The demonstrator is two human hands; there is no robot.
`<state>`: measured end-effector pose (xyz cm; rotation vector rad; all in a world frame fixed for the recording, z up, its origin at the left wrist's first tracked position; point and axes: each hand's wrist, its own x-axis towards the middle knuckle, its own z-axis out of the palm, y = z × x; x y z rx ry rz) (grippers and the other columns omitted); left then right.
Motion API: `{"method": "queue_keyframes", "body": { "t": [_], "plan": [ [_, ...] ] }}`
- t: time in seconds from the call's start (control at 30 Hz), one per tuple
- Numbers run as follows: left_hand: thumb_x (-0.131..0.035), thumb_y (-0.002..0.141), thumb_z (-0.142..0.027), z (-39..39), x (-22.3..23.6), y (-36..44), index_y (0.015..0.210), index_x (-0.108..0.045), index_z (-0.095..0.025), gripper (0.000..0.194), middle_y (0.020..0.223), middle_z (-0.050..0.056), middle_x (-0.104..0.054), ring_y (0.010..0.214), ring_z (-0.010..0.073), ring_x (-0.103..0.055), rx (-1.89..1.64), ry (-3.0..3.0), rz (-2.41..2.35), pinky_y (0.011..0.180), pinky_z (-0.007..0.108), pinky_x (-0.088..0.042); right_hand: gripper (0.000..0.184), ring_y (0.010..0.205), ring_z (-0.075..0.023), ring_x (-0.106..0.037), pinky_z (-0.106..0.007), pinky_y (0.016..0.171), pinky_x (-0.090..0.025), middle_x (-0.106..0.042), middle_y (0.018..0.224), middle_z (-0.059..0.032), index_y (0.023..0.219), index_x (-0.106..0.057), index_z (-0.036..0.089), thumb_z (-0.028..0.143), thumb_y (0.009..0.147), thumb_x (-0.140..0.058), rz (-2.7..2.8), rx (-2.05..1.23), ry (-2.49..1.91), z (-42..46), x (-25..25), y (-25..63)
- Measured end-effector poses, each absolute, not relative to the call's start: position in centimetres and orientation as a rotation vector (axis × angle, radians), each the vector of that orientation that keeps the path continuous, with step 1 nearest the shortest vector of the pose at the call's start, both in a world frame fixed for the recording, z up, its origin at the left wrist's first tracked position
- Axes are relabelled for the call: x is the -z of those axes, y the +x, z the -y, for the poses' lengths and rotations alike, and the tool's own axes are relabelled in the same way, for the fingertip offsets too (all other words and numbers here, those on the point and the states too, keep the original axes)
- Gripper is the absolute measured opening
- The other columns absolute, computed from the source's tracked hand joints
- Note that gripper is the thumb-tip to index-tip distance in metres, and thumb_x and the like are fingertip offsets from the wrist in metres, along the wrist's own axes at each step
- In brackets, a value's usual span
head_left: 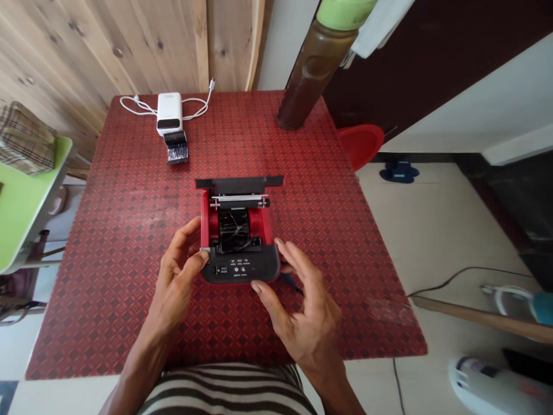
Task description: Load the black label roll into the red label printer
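A small red and black label printer (239, 268) sits on the table with its lid raised at the back. Inside lies a roll wrapped in shiny black material (234, 229), between red side holders. My left hand (175, 276) grips the printer's left side, thumb on the front left corner and fingers down the side. Around the right front corner curves my right hand (305, 300), its fingertips at the side and its thumb at the front edge. A dark blue cord shows partly under the right hand.
A white power bank (169, 109) with a white cable and a crumpled black strip (177, 148) lie at the back left of the red patterned table (125, 230). A tall brown bottle (313, 69) with a green lid stands at the back right. A red stool (362, 144) is beyond the right edge.
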<state>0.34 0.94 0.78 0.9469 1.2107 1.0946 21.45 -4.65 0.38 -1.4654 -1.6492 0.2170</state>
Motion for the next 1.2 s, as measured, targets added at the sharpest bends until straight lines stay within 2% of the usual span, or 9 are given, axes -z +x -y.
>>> {"method": "queue_keyframes", "body": {
  "t": [0.1, 0.2, 0.3, 0.5, 0.63, 0.73, 0.9, 1.03, 1.2],
  "plan": [
    [-0.071, 0.106, -0.038, -0.7, -0.2, 0.1, 0.158, -0.065, -0.036, 0.053, 0.165, 0.005, -0.067, 0.147, 0.0334, -0.067, -1.101, 0.966, -1.195, 0.118, 0.050, -0.057, 0.054, 0.120, -0.0301, -0.084, -0.046, 0.100, -0.074, -0.082, 0.138, -0.0189, 0.158, -0.060, 0.017, 0.031, 0.109, -0.076, 1.707, -0.208, -1.452, 3.6, -1.9, 22.7],
    [-0.074, 0.105, -0.038, -0.8, 0.1, -0.1, 0.158, -0.066, -0.035, 0.054, 0.165, 0.005, -0.067, 0.147, 0.0337, -0.067, -1.107, 0.968, -1.174, 0.115, 0.048, -0.058, 0.030, 0.116, -0.0267, -0.083, -0.045, 0.102, -0.071, -0.086, 0.127, -0.0137, 0.139, -0.072, 0.019, 0.013, 0.109, -0.071, 1.842, -0.100, -1.360, 1.2, -3.9, 23.6],
    [-0.076, 0.103, -0.041, -1.0, 0.1, -0.2, 0.156, -0.067, -0.034, 0.054, 0.164, 0.007, -0.069, 0.148, 0.0350, -0.066, -1.113, 0.968, -1.135, 0.114, 0.049, -0.059, 0.027, 0.111, -0.0250, -0.081, -0.046, 0.102, -0.069, -0.086, 0.122, -0.0112, 0.130, -0.075, 0.018, 0.004, 0.109, -0.066, 2.068, -0.076, -1.270, -2.1, -5.2, 23.3],
    [-0.080, 0.102, -0.047, -1.0, -0.2, -0.2, 0.155, -0.066, -0.033, 0.057, 0.162, 0.009, -0.070, 0.146, 0.0359, -0.068, -1.109, 0.941, -1.095, 0.114, 0.051, -0.060, 0.016, 0.107, -0.0276, -0.078, -0.044, 0.100, -0.065, -0.086, 0.118, -0.0119, 0.109, -0.081, 0.016, 0.005, 0.106, -0.070, 2.518, -0.199, -1.386, -7.2, -5.6, 20.3],
    [-0.081, 0.101, -0.051, -1.0, -0.1, -0.1, 0.156, -0.065, -0.030, 0.061, 0.162, 0.011, -0.069, 0.142, 0.0358, -0.070, -1.114, 0.932, -1.083, 0.112, 0.051, -0.061, 0.017, 0.119, -0.0313, -0.077, -0.043, 0.101, -0.063, -0.085, 0.120, -0.0148, 0.115, -0.081, 0.013, 0.006, 0.108, -0.066, 2.732, -0.251, -1.610, -8.3, -6.4, 18.4],
    [-0.083, 0.100, -0.052, -1.0, 0.0, 0.0, 0.154, -0.065, -0.029, 0.061, 0.160, 0.011, -0.070, 0.140, 0.0343, -0.071, -1.133, 0.927, -1.092, 0.114, 0.049, -0.060, 0.028, 0.126, -0.0318, -0.075, -0.042, 0.097, -0.063, -0.083, 0.129, -0.0166, 0.127, -0.078, 0.013, 0.007, 0.112, -0.055, 2.806, -0.307, -1.714, -8.7, -7.4, 17.4],
    [-0.083, 0.100, -0.052, -0.9, 0.1, 0.0, 0.153, -0.065, -0.029, 0.061, 0.159, 0.010, -0.071, 0.137, 0.0315, -0.072, -1.122, 0.926, -1.085, 0.114, 0.048, -0.060, 0.039, 0.117, -0.0332, -0.080, -0.042, 0.089, -0.064, -0.081, 0.130, -0.0218, 0.135, -0.076, 0.011, 0.005, 0.112, -0.045, 2.881, -0.353, -1.798, -10.1, -8.0, 16.1],
    [-0.083, 0.099, -0.052, -1.0, 0.2, 0.0, 0.153, -0.065, -0.028, 0.061, 0.158, 0.011, -0.071, 0.137, 0.0313, -0.071, -1.119, 0.927, -1.092, 0.115, 0.048, -0.059, 0.045, 0.112, -0.0320, -0.081, -0.041, 0.090, -0.062, -0.079, 0.133, -0.0255, 0.142, -0.072, 0.008, 0.001, 0.109, -0.041, 2.906, -0.292, -1.747, -10.6, -7.7, 15.6],
    [-0.082, 0.100, -0.053, -1.0, 0.2, -0.1, 0.154, -0.065, -0.028, 0.062, 0.155, 0.010, -0.072, 0.132, 0.0315, -0.073, -1.114, 0.950, -1.107, 0.112, 0.048, -0.059, 0.043, 0.112, -0.0330, -0.082, -0.041, 0.086, -0.063, -0.078, 0.139, -0.0233, 0.147, -0.068, 0.010, 0.006, 0.110, -0.046, 2.882, -0.347, -1.813, -10.3, -7.9, 15.9]
  ]
}}
